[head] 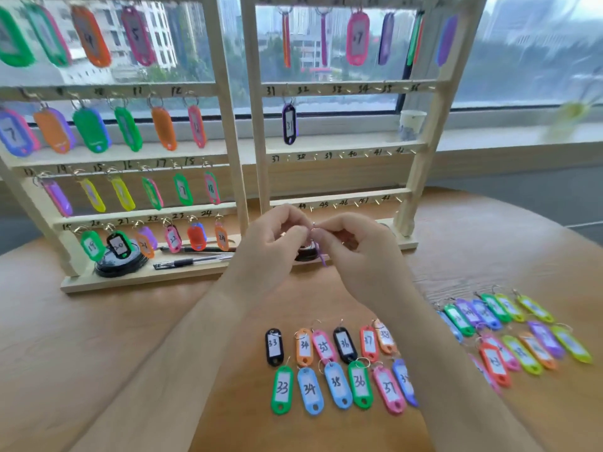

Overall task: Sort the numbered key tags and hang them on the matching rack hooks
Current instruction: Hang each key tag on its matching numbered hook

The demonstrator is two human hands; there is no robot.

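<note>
Left hand [274,244] and right hand [354,247] meet before the rack [256,125] base. Both pinch a key ring [312,227] carrying, apparently, a purple tag [322,258] hanging edge-on. Numbered tags [339,383] lie near, right.

Office, high floor (towers [156,31] outside window [538,60]); pens [192,261] on desk [98,337].

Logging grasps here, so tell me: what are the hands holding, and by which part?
Both the left hand and right hand pinch the metal ring of a purple key tag, whose body hangs below, mostly hidden.
</note>
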